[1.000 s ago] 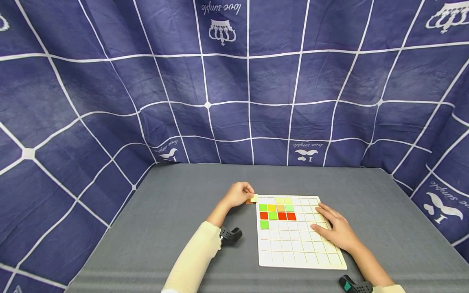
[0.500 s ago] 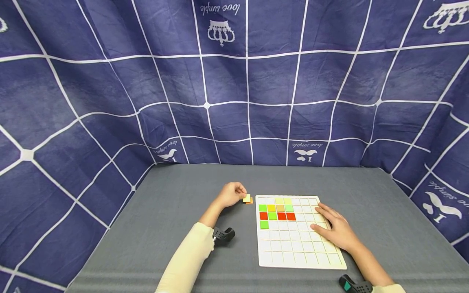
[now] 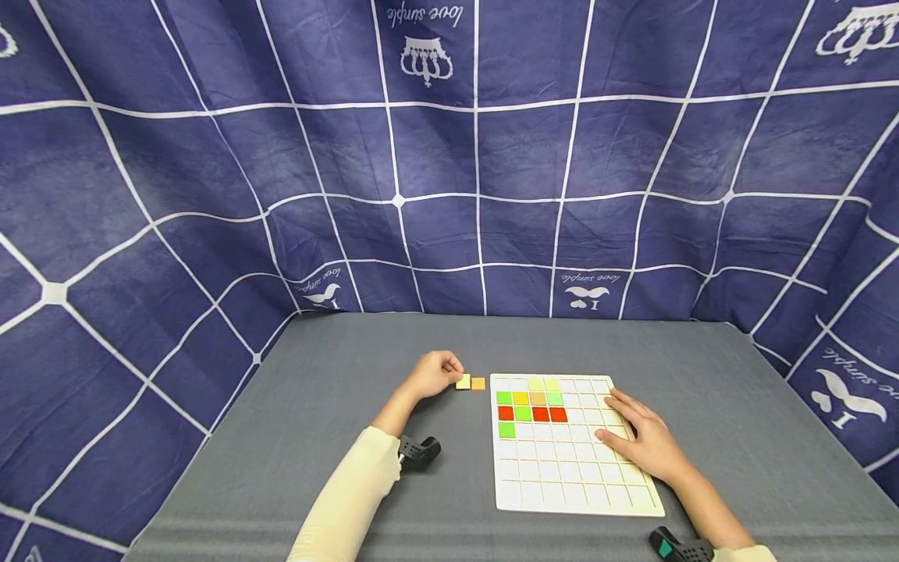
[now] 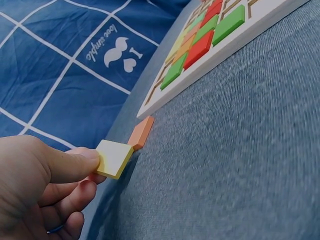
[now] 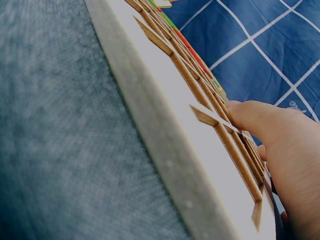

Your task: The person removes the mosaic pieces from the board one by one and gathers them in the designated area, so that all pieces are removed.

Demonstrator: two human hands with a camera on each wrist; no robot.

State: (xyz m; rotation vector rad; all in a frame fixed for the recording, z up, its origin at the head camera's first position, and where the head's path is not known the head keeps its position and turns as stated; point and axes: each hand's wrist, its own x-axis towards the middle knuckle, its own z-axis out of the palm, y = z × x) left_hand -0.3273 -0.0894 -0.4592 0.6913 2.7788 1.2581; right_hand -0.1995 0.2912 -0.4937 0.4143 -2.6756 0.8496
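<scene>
Between thumb and fingers, my left hand (image 3: 434,375) pinches a pale yellow square tile (image 4: 115,159) by its edge. Just right of that tile an orange tile (image 3: 478,383) lies on the table, close to the board's upper left corner. My right hand (image 3: 649,443) rests on the right side of the white gridded board (image 3: 555,496), fingers spread, thumb over the squares. Several coloured tiles fill the board's upper left: pale yellow ones at the top, then a row starting with a green tile (image 3: 504,399), a mostly red row, and one green tile (image 3: 506,430) below.
The board lies on a grey cloth-covered table (image 3: 337,359). A blue curtain (image 3: 435,156) with white lines hangs behind and along both sides. Black straps with devices (image 3: 419,453) sit on both wrists.
My left hand has moved left, away from the board, with the pale yellow tile. The orange tile, partly covered before, now shows fully. The right hand stays in place.
</scene>
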